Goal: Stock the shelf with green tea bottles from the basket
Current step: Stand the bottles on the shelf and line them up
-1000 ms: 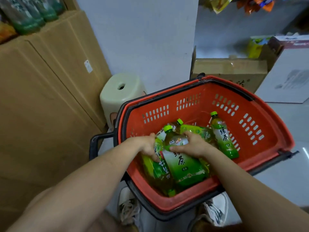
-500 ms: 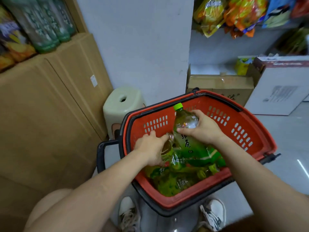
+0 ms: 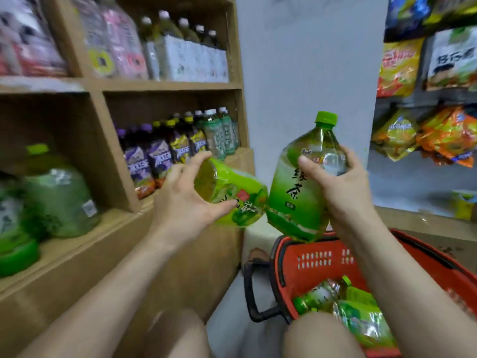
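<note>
My right hand [image 3: 343, 187] grips an upright green tea bottle [image 3: 296, 192] with a green cap, held above the red basket [image 3: 322, 257]. My left hand [image 3: 180, 202] holds a second green tea bottle [image 3: 232, 195] that lies tilted on its side, its bottom end touching the first bottle. Both bottles hang in front of the wooden shelf [image 3: 124, 226]. More green tea bottles [image 3: 335, 301] lie in the basket at the lower right. Large green tea bottles [image 3: 56, 192] stand blurred in the shelf's left compartment.
Purple, yellow and green labelled bottles [image 3: 180, 148] fill the compartment to the right of the green tea. Pale bottles [image 3: 180, 50] stand on the shelf above. Snack bags [image 3: 426, 135] hang at the right. A white wall [image 3: 309, 73] rises behind the basket. My knees are at the bottom.
Both hands have lifted a bottle each out of the basket and up toward the shelf. The view has swung up and left, bringing the shelf compartments into sight.
</note>
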A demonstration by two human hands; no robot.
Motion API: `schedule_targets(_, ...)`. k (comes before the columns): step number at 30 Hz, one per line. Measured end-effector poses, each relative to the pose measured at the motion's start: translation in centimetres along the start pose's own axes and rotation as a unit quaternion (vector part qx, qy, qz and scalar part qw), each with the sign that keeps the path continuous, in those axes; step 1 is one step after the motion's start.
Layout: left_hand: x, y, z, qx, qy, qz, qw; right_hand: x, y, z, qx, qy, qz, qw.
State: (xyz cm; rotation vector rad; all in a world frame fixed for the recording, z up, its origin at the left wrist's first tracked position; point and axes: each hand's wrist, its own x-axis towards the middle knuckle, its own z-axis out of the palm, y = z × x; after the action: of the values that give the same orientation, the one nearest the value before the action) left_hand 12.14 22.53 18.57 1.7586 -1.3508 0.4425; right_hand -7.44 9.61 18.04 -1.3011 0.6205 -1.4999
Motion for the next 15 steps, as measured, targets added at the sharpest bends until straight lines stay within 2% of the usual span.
schedule_targets(4, -1.5, -1.0, -7.2, -0.028, 0.124, -0.046, 0.991, -1.1, -2.1, 5.3, 0.067, -0.091, -0.015, 0.993)
schedule_targets(6, -3.4, -1.7, -10.0, -0.086, 0.206, -0.102, 0.969, -1.8, -2.3, 8.1, 0.084, -0.141, -0.005, 0.986)
schedule_targets(7, -4.4, -2.0, -11.2, -0.130, 0.256, -0.141, 0.948, -2.2, -2.4, 9.6, 0.092, -0.163, 0.007, 0.982)
schedule_targets(9, -6.0, -2.2, -13.2, -0.259, 0.348, -0.209, 0.876, -3.2, -2.6, 12.6, 0.137, -0.210, 0.034, 0.968)
schedule_targets(11, -7.8, -2.3, -14.9, -0.357, 0.405, -0.267, 0.798, -5.0, -2.9, 15.6, 0.191, -0.266, 0.063, 0.943)
schedule_targets(12, -8.8, -2.4, -15.6, -0.385, 0.417, -0.292, 0.770, -6.1, -2.9, 17.0, 0.212, -0.293, 0.080, 0.929)
schedule_targets(13, -9.9, -2.7, -16.3, -0.401, 0.420, -0.314, 0.751, -7.3, -3.0, 18.2, 0.231, -0.319, 0.090, 0.915)
schedule_targets(15, -12.1, -3.2, -17.4, -0.414, 0.400, -0.342, 0.742, -9.6, -2.9, 20.3, 0.262, -0.357, 0.113, 0.890)
